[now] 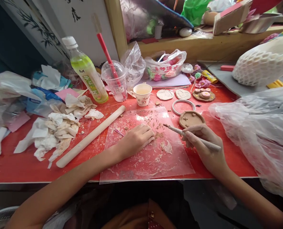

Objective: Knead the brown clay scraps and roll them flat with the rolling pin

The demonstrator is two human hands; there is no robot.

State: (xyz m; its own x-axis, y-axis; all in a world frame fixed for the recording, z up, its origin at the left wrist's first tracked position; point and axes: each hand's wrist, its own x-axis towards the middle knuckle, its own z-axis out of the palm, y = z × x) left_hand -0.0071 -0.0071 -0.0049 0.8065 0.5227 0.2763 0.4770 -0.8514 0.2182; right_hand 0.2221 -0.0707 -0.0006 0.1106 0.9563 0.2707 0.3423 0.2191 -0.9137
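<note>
The brown-tipped tool (207, 144) lies pinched in your right hand (207, 154), its tip projecting beyond the grip, near the rimmed clay disc (192, 119). Your left hand (138, 138) rests curled on the clear sheet (136, 167); its hold cannot be determined.

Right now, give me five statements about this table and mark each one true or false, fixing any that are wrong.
1. The right hand holds a slim tool. True.
2. The paper cup stands upright. True.
3. The left hand grips that paper cup. False: it rests on the clear sheet.
4. The green drink bottle has a white cap. True.
5. The rolling pin lies to the right of the clear sheet. False: it lies to the left.
</note>
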